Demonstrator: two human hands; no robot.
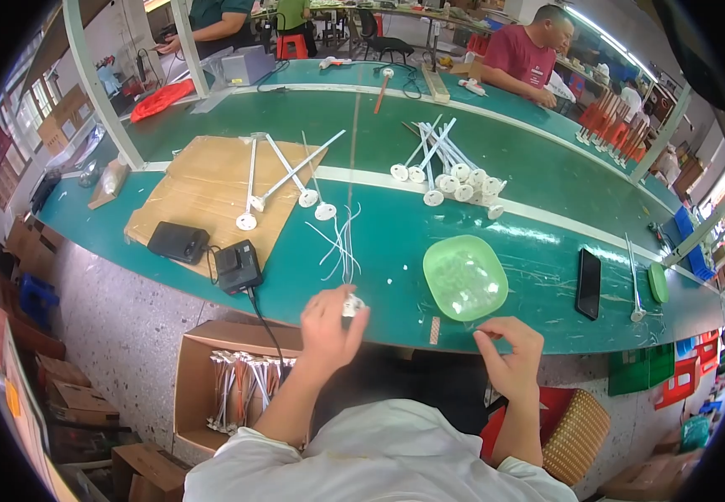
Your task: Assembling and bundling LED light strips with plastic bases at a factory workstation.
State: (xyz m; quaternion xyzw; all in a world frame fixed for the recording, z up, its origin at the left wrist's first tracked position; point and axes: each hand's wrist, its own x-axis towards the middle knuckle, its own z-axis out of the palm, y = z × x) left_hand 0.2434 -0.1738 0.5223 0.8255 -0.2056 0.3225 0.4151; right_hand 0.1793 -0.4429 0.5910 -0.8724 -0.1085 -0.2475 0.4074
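My left hand (pixel 322 330) is closed around a white round-headed piece (pixel 352 306) at the table's front edge. Thin white wires (pixel 344 251) fan out beyond it over the green tabletop. Just in front of the bowl, my right hand (pixel 513 351) has thumb and forefinger pinched together; whatever is between them is too small to name. The light green bowl (pixel 440 249) holds small clear bits. Several white rods with round disc heads (pixel 463 173) lie heaped beyond the bowl. More such rods (pixel 283 163) rest on a flat cardboard sheet (pixel 187 180).
A black charger (pixel 239 266) with a cable and a black box (pixel 178 242) sit on the left. To the right are a black phone (pixel 588 284), one rod (pixel 633 280) and a small green dish (pixel 658 283). Below stands a carton (pixel 191 376) of rods. A co-worker (pixel 523 54) sits opposite.
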